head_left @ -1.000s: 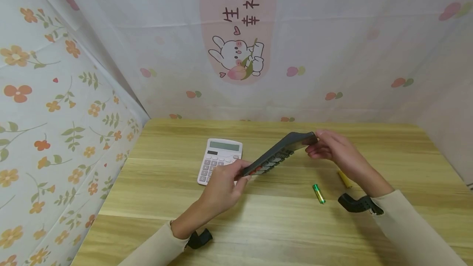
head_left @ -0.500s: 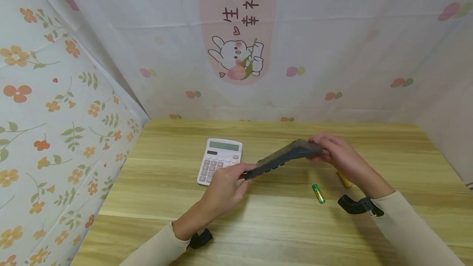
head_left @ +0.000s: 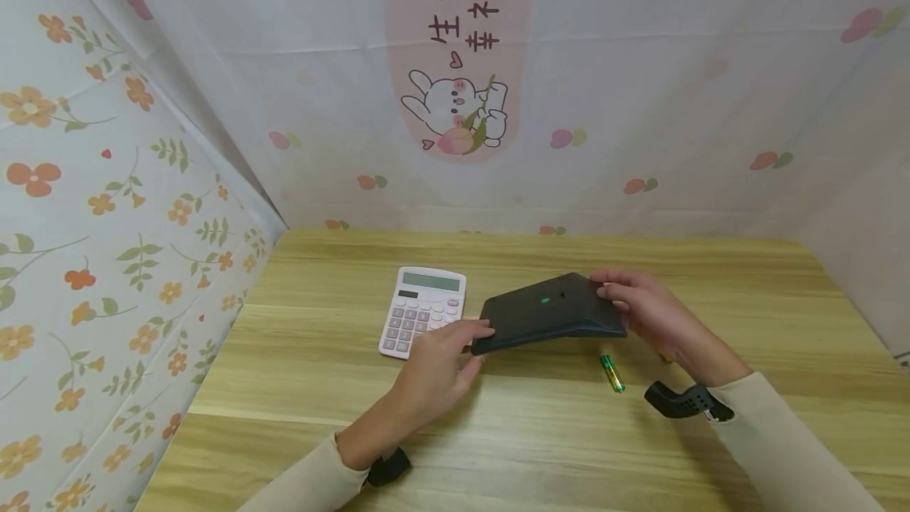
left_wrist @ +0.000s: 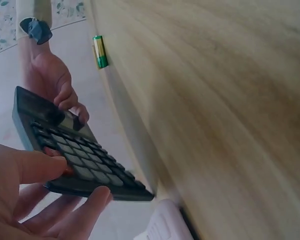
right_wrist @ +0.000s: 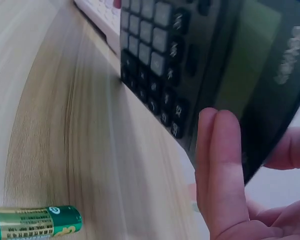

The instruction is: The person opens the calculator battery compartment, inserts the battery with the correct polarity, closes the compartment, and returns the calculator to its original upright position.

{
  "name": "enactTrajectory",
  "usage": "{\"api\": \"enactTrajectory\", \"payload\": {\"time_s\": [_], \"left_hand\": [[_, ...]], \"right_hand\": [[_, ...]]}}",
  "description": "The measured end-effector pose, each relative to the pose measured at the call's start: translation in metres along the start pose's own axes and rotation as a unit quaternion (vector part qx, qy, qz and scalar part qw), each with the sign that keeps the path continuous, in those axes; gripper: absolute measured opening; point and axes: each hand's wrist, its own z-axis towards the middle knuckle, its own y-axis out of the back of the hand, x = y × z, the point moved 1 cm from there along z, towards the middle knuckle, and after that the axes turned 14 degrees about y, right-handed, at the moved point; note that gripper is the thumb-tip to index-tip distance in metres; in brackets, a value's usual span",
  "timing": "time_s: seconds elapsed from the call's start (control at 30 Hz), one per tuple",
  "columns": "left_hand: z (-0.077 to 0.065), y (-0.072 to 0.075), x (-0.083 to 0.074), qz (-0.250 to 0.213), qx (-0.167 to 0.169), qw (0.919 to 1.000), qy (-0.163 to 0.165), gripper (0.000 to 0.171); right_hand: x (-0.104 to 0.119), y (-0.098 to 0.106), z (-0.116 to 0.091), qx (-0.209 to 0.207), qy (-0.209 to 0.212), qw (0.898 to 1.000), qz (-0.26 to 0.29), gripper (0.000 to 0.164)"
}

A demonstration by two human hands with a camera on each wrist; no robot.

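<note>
Both hands hold a black calculator [head_left: 540,310] raised over the table, its back turned up toward the head camera. My left hand [head_left: 441,358] pinches its lower end, with the thumb near the red keys in the left wrist view. At the display end my right hand [head_left: 650,314] grips it, two fingers lying across the front beside the screen [right_wrist: 252,50]. Grey and black keys [left_wrist: 85,157] show on its underside. Below and to the right, a green and gold battery [head_left: 612,373] lies on the table.
A white calculator [head_left: 426,291] lies face up on the wooden table [head_left: 327,275], just behind my left hand. Part of a yellow object [head_left: 665,359] shows under my right wrist. A printed cloth [head_left: 604,85] hangs behind the table.
The black calculator has been turned over in both hands, from keys partly showing to its back facing up. My right hand has come down slightly and now covers most of the yellow object.
</note>
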Motion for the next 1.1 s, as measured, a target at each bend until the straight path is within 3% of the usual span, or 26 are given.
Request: {"api": "enactTrajectory", "payload": {"time_s": [0.2,0.37,0.57,0.67,0.93,1.1], "left_hand": [[0.001,-0.006,0.004,0.005,0.008,0.9996,0.026,0.026],[0.003,-0.01,0.007,-0.013,0.026,0.9968,0.074,0.033],[0.008,-0.014,0.005,-0.034,0.063,0.9815,0.178,0.042],[0.011,-0.016,0.003,-0.03,0.085,0.9734,0.21,0.05],[0.013,-0.027,0.001,-0.036,0.11,0.9641,0.239,0.062],[0.014,-0.031,0.0,-0.051,0.115,0.9593,0.253,0.068]], "right_hand": [[-0.004,0.001,0.0,0.006,-0.001,1.0,0.005,0.06],[-0.005,0.001,-0.001,0.009,0.001,1.0,-0.005,0.06],[-0.007,0.001,0.002,0.008,0.004,1.0,-0.021,0.06],[-0.009,0.002,0.005,0.002,0.001,0.999,-0.04,0.062],[-0.015,0.007,0.011,0.002,-0.015,0.994,-0.107,0.067],[-0.015,0.006,0.013,0.015,-0.027,0.989,-0.145,0.062]]}}
